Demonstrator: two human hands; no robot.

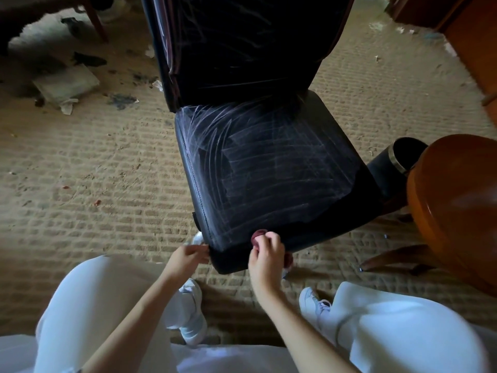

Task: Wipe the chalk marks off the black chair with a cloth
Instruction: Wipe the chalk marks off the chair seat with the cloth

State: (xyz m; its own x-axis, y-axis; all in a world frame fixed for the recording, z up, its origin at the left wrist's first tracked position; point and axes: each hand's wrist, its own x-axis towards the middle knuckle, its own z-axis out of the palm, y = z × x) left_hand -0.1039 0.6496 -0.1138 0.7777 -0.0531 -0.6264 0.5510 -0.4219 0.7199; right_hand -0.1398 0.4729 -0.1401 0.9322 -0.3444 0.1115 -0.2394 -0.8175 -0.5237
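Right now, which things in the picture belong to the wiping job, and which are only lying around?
For the job:
- black chair with chalk marks
- dark red cloth, held in the right hand
- left hand, at the seat's front corner

Just lying about:
- wooden table
- black bin
- grey slab on the carpet
- paper scraps
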